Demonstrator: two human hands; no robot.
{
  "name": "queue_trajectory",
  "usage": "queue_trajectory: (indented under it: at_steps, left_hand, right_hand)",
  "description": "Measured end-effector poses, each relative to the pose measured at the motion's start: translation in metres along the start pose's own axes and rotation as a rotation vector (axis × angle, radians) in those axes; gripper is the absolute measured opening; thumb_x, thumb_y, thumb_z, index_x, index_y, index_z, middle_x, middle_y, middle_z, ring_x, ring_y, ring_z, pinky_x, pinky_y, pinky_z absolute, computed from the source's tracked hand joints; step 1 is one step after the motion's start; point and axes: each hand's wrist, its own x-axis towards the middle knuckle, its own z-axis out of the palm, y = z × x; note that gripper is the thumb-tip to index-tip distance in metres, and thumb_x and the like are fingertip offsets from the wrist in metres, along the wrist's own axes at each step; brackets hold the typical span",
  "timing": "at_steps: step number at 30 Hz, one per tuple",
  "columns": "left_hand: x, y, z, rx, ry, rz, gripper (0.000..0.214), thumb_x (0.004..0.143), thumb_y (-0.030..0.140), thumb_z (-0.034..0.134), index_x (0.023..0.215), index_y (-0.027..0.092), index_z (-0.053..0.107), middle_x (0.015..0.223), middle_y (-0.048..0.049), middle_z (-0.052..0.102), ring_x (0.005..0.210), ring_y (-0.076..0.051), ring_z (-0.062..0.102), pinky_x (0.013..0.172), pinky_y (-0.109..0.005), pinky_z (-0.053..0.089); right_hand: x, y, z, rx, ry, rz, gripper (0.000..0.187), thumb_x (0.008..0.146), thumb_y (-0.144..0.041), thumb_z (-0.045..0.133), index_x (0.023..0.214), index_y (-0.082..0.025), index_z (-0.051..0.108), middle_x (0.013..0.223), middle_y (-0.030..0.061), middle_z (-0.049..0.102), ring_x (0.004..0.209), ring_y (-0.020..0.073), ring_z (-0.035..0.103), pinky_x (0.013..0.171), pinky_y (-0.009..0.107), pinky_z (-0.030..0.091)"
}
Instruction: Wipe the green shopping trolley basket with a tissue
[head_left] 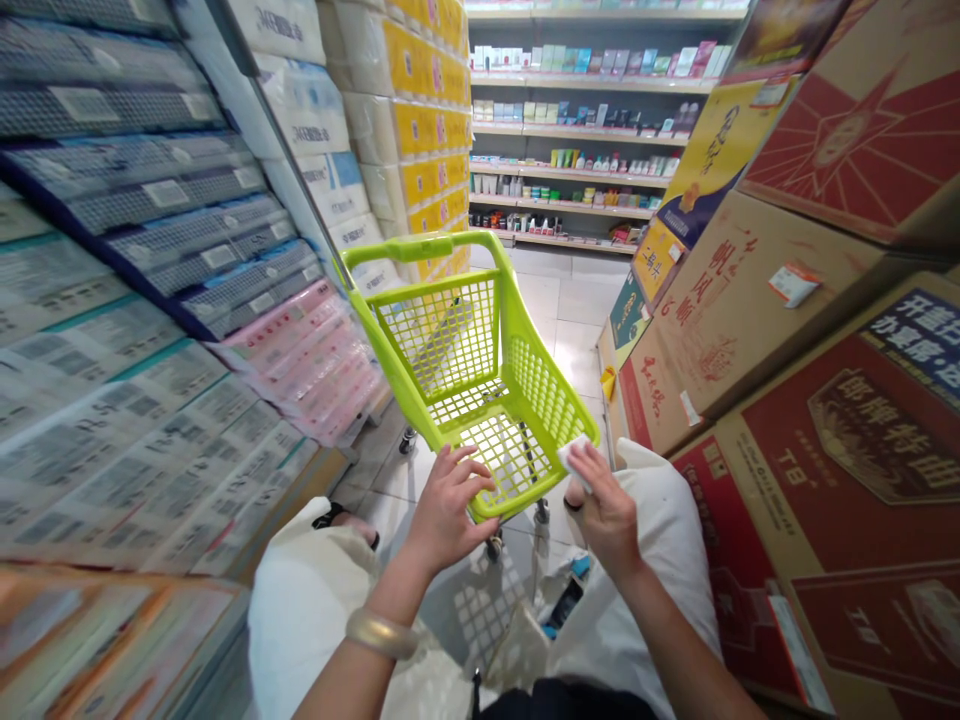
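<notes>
A lime-green plastic shopping cart (480, 340) stands in the aisle in front of me, its basket bare. My left hand (448, 505) rests on the cart's near rim, fingers curled over the edge. My right hand (604, 505) is at the rim's right corner, fingers closed on a small white cloth or wipe (576, 458) pressed against the plastic. A gold bangle (381, 632) sits on my left wrist. My knees in white trousers (660, 540) show below the hands.
Stacked tissue packs (187, 280) line the left side of the aisle. Brown and red cardboard cartons (787, 380) are piled on the right. Shelves of small goods (577, 130) cross the far end. Pale floor tiles (559, 310) run ahead past the cart.
</notes>
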Motion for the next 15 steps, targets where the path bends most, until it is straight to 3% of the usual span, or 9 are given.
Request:
queue_trajectory:
  at_steps: [2,4,9,11,13,15]
  left_hand:
    - [0.000,0.000,0.000,-0.001,0.000,-0.002,0.023,0.066,0.020,0.072,0.088,0.024,0.067,0.096,-0.0038,0.069,0.120,-0.031,0.054,0.114,-0.061,0.028]
    - [0.000,0.001,0.001,-0.002,0.003,-0.010,0.024,0.065,0.019,0.072,0.088,0.024,0.067,0.097,-0.0040,0.069,0.120,-0.031,0.054,0.114,-0.061,0.028]
    - [-0.001,0.000,0.002,-0.014,0.013,-0.016,0.024,0.063,0.017,0.071,0.087,0.023,0.066,0.097,-0.0038,0.069,0.122,-0.032,0.052,0.114,-0.061,0.029]
    - [-0.002,0.000,0.002,-0.016,0.008,-0.015,0.025,0.064,0.018,0.071,0.087,0.024,0.066,0.098,-0.0035,0.069,0.122,-0.032,0.052,0.114,-0.061,0.028]
    - [-0.002,-0.001,0.001,-0.009,0.006,-0.011,0.025,0.064,0.018,0.071,0.088,0.024,0.066,0.098,-0.0033,0.069,0.122,-0.032,0.052,0.114,-0.060,0.028]
    - [-0.002,-0.001,0.001,-0.003,0.007,-0.007,0.025,0.064,0.018,0.072,0.089,0.024,0.066,0.097,-0.0033,0.069,0.121,-0.031,0.053,0.114,-0.060,0.028]
  right_hand:
    - [0.007,0.015,-0.005,-0.024,0.081,0.067,0.049,0.091,-0.006,0.040,0.129,-0.026,0.063,0.131,0.0070,0.065,0.133,0.0236,0.052,0.113,0.051,0.042]
    - [0.007,0.013,-0.002,-0.035,0.070,0.075,0.050,0.090,-0.005,0.040,0.128,-0.026,0.064,0.131,0.0066,0.065,0.134,0.0239,0.050,0.113,0.052,0.042]
    - [-0.018,-0.041,0.021,0.031,-0.199,-0.159,0.053,0.091,-0.007,0.040,0.137,-0.028,0.055,0.132,0.0035,0.065,0.136,0.0223,0.048,0.112,0.048,0.044]
    - [-0.022,-0.050,0.023,0.060,-0.283,-0.226,0.053,0.092,-0.007,0.039,0.139,-0.029,0.053,0.133,0.0028,0.064,0.136,0.0215,0.048,0.110,0.045,0.046]
    - [-0.020,-0.042,0.018,0.049,-0.248,-0.199,0.054,0.092,-0.006,0.038,0.138,-0.029,0.053,0.132,0.0030,0.065,0.135,0.0208,0.049,0.111,0.045,0.045]
    - [-0.014,-0.027,0.011,0.003,-0.117,-0.092,0.055,0.091,-0.004,0.038,0.136,-0.028,0.055,0.131,0.0044,0.065,0.135,0.0210,0.049,0.113,0.048,0.042]
